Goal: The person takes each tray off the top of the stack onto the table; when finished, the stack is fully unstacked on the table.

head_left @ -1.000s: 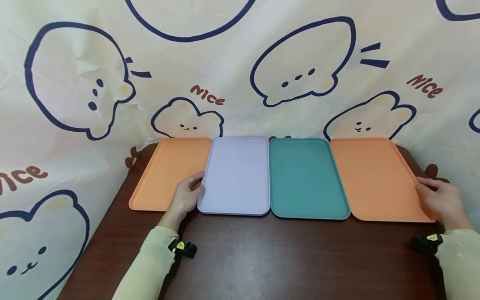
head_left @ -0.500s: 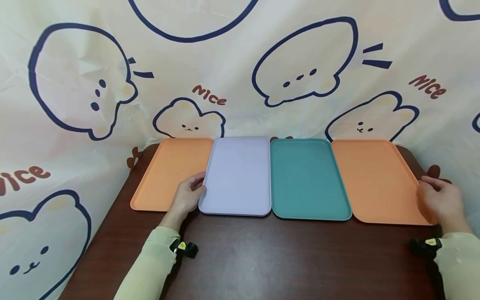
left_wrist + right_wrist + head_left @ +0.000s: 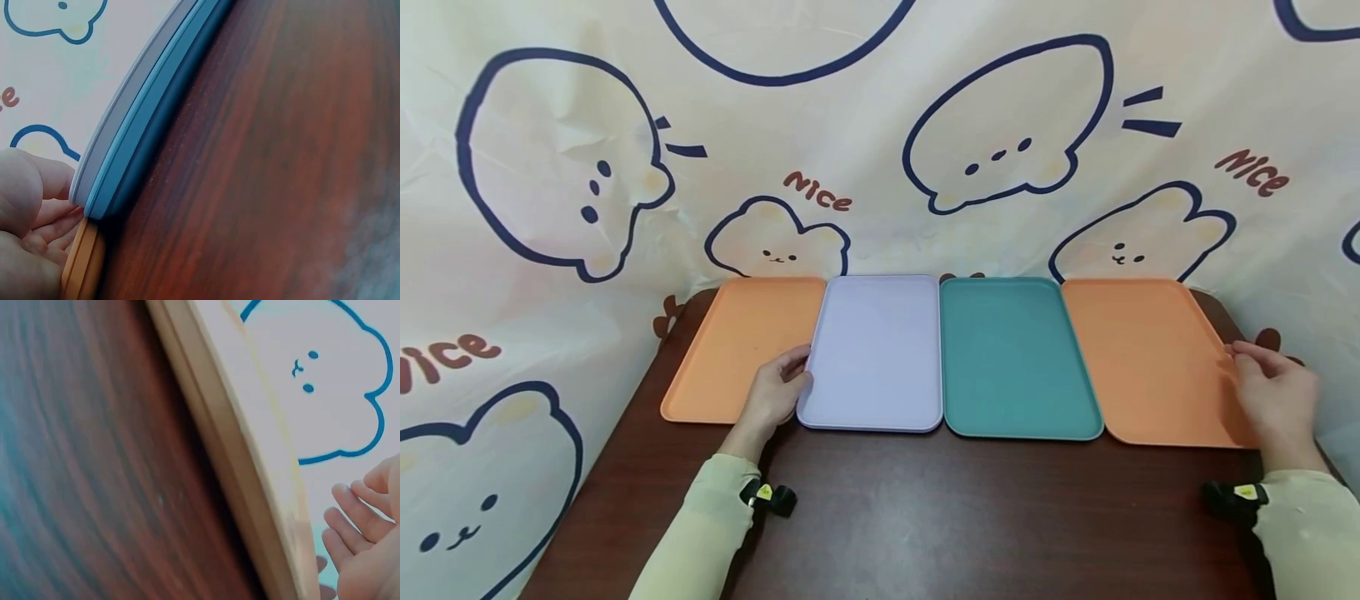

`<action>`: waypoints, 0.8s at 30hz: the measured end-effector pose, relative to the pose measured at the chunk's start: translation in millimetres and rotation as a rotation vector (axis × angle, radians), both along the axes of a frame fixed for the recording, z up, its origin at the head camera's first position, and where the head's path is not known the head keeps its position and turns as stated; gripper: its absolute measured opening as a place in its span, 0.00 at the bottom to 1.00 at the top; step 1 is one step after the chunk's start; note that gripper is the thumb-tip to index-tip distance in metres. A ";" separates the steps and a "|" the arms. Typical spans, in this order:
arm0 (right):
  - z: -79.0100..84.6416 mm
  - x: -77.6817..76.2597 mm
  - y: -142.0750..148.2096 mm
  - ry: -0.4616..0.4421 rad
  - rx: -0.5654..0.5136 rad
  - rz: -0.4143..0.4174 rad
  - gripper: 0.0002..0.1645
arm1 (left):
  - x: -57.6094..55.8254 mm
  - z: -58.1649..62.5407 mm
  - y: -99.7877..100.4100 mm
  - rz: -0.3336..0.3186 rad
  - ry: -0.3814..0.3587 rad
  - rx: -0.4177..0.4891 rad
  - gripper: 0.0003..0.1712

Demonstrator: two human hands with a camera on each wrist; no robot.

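Four flat rectangular trays lie side by side: an orange tray [image 3: 730,358], a lavender tray [image 3: 872,358], a teal tray [image 3: 1015,358] and another orange tray [image 3: 1157,367]. My left hand [image 3: 771,390] touches the lavender tray's left side, its fingers loosely bent over the left orange tray. Under the lavender rim [image 3: 115,134] a teal rim [image 3: 140,115] shows in the left wrist view. At the far right, my right hand [image 3: 1279,396] reaches the right orange tray's outer edge with fingertips. Its fingers [image 3: 356,515] look relaxed and spread in the right wrist view.
A dark brown wooden table [image 3: 970,517] carries the trays, with its surface stretching in front of them. Close behind and at both sides hangs a pale cloth [image 3: 880,150] printed with bear outlines. Each wrist wears a black camera [image 3: 771,498] on a strap.
My right hand has shifted slightly left and forward along the right orange tray's edge. My left hand and the other trays stay where they were.
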State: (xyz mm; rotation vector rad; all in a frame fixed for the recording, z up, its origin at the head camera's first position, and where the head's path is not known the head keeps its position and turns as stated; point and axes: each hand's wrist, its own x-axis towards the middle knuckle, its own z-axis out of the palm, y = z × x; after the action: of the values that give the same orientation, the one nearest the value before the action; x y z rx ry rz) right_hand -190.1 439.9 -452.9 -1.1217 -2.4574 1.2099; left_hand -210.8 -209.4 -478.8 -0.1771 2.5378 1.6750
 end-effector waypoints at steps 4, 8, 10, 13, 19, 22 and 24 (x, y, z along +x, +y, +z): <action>3.0 4.4 -5.3 0.106 -0.072 0.122 0.31 | 0.5 0.8 0.1 -0.006 0.005 0.004 0.30; 4.0 3.7 -17.6 0.205 -0.175 0.240 0.31 | 0.5 1.1 0.6 -0.005 0.009 0.003 0.30; 5.1 1.5 -26.4 0.212 -0.171 0.288 0.31 | 0.8 1.2 0.9 -0.006 0.013 0.000 0.30; 8.8 -1.3 -40.9 0.207 -0.134 0.351 0.32 | 0.9 1.3 1.3 -0.008 0.014 0.000 0.30; 13.1 -6.3 -71.5 0.237 -0.083 0.473 0.32 | 0.7 0.8 1.0 -0.012 0.024 -0.001 0.30; 13.2 -8.5 -88.3 0.290 -0.089 0.529 0.30 | 0.7 0.6 0.7 -0.012 0.027 0.001 0.30; 13.7 -10.0 -99.9 0.324 -0.112 0.564 0.29 | 0.7 0.3 0.5 -0.010 0.026 0.001 0.30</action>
State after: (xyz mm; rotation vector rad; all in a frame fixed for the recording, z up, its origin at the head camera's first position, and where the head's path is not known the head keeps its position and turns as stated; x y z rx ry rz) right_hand -200.1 340.0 -439.2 -0.2036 -2.5360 1.5386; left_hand -210.2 -209.0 -478.5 -0.1432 2.5523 1.6864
